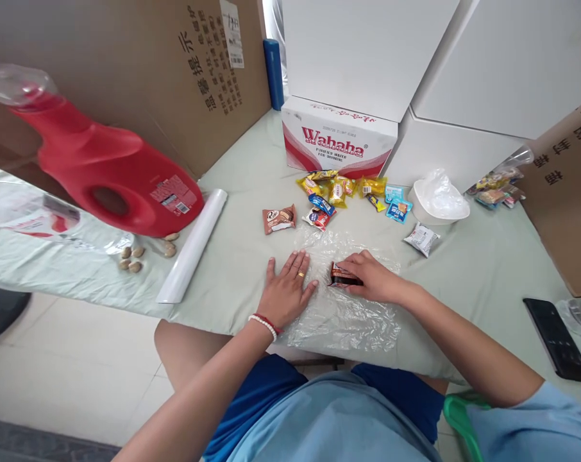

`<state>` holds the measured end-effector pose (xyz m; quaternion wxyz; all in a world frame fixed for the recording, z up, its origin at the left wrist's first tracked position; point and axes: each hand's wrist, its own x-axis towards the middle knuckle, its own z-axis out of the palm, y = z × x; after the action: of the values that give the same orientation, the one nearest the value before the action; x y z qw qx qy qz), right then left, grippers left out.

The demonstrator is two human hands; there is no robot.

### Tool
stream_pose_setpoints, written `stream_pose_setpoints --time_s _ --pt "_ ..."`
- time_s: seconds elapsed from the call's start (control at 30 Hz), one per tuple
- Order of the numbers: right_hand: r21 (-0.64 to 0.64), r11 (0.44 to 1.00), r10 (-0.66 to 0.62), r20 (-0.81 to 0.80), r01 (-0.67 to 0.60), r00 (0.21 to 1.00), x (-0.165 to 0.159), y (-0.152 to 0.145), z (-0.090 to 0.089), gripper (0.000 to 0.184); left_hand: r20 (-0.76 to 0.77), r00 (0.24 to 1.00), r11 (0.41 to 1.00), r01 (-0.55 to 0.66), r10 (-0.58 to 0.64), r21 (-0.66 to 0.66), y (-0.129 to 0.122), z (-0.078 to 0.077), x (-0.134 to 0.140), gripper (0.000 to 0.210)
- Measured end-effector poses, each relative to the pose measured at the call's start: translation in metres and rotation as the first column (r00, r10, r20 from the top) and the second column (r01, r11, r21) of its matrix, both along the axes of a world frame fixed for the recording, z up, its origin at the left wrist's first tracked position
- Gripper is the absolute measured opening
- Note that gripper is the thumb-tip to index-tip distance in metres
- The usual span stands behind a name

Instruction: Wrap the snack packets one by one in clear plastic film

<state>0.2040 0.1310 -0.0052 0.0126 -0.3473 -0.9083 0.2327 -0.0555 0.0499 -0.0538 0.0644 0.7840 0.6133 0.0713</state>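
Observation:
My left hand (pixel 286 292) lies flat with its fingers spread, at the left edge of a clear plastic sheet (pixel 353 324) on the table. My right hand (pixel 374 276) grips a small dark brown and red snack packet (pixel 344 276) over the middle of that sheet. Beyond my hands is a loose group of wrapped snacks: a brown packet (pixel 279 219), a red and white packet (pixel 319 218), a blue packet (pixel 322 205), several yellow packets (pixel 338 191) and light blue sachets (pixel 399 210). A silver-white packet (pixel 422 239) lies apart on the right.
A Wahaha carton (pixel 338 142) stands at the back. Right of the snacks sits a white bowl (pixel 439 208) with clear plastic in it. A white roll (pixel 194 247), several nuts (pixel 131 259) and a large red bottle (pixel 112 173) are on the left. A phone (pixel 557 339) lies far right.

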Motion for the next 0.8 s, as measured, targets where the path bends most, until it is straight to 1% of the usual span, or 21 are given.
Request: stream_pose_setpoints --time_s 0.07,0.13,0.2,0.27,0.33,0.4,0.43,0.47,0.53,0.57,0.63,0.67,0.7,0.73,0.77,0.8 --pt "0.009 0.999 -0.034 -0.032 0.034 0.999 0.000 0.024 0.006 0.059 0.003 1.000 1.000 -0.007 0.007 0.003 0.000 0.000 0.000 0.066" --pt "0.065 0.985 -0.152 -0.082 0.158 0.985 -0.008 0.056 0.015 0.052 0.004 1.000 1.000 -0.008 0.008 0.015 0.000 0.000 0.001 0.066" --pt "0.110 0.942 -0.305 -0.111 0.317 0.946 -0.026 0.090 0.021 0.044 -0.001 1.000 1.000 -0.002 0.002 0.024 0.000 0.000 0.001 0.066" --pt "0.131 0.895 -0.416 -0.104 0.427 0.904 -0.049 0.118 0.020 0.044 -0.008 1.000 1.000 0.005 -0.005 0.027 0.000 0.000 0.000 0.065" --pt "0.137 0.882 -0.443 -0.081 0.451 0.893 -0.074 0.138 0.014 0.053 -0.014 1.000 1.000 0.003 -0.002 0.029 0.000 -0.001 0.000 0.065" --pt "0.121 0.891 -0.432 -0.070 0.438 0.899 -0.093 0.148 0.007 0.059 -0.019 1.000 0.999 -0.006 0.007 0.031 0.000 -0.001 0.000 0.064" --pt "0.103 0.890 -0.438 -0.078 0.444 0.896 -0.099 0.151 0.004 0.057 -0.020 1.000 0.999 -0.010 0.010 0.031 0.000 -0.001 0.000 0.064" --pt "0.088 0.883 -0.455 -0.086 0.462 0.886 -0.103 0.152 0.002 0.050 -0.019 1.000 0.999 -0.013 0.013 0.030 0.001 -0.001 0.000 0.064" --pt "0.040 0.848 -0.520 -0.132 0.529 0.844 -0.101 0.150 0.001 0.032 -0.009 1.000 1.000 -0.016 0.016 0.023 0.001 -0.001 0.001 0.064" --pt "-0.007 0.827 -0.554 -0.176 0.562 0.814 -0.096 0.146 0.002 0.029 0.001 1.000 1.000 -0.017 0.017 0.019 0.001 -0.001 0.002 0.064" --pt "-0.142 0.801 -0.596 -0.274 0.581 0.755 -0.079 0.134 0.006 0.034 0.025 0.999 1.000 -0.020 0.019 0.019 0.001 -0.001 0.002 0.064" --pt "-0.210 0.802 -0.597 -0.317 0.559 0.737 -0.068 0.124 0.010 0.037 0.039 0.999 1.000 -0.020 0.019 0.023 0.000 -0.001 0.002 0.064" --pt "-0.252 0.816 -0.578 -0.350 0.520 0.737 -0.056 0.112 0.013 0.039 0.052 0.999 0.999 -0.019 0.017 0.031 0.000 -0.001 0.003 0.064" --pt "-0.250 0.846 -0.534 -0.368 0.471 0.761 -0.043 0.097 0.016 0.040 0.063 0.998 0.999 -0.017 0.014 0.040 0.000 -0.001 0.003 0.064" --pt "-0.210 0.883 -0.470 -0.376 0.420 0.799 -0.031 0.080 0.019 0.040 0.073 0.997 0.999 -0.015 0.012 0.046 0.000 -0.002 0.003 0.063" --pt "-0.137 0.916 -0.399 -0.375 0.376 0.837 -0.020 0.062 0.022 0.041 0.082 0.997 0.999 -0.013 0.009 0.050 0.000 -0.002 0.003 0.063"
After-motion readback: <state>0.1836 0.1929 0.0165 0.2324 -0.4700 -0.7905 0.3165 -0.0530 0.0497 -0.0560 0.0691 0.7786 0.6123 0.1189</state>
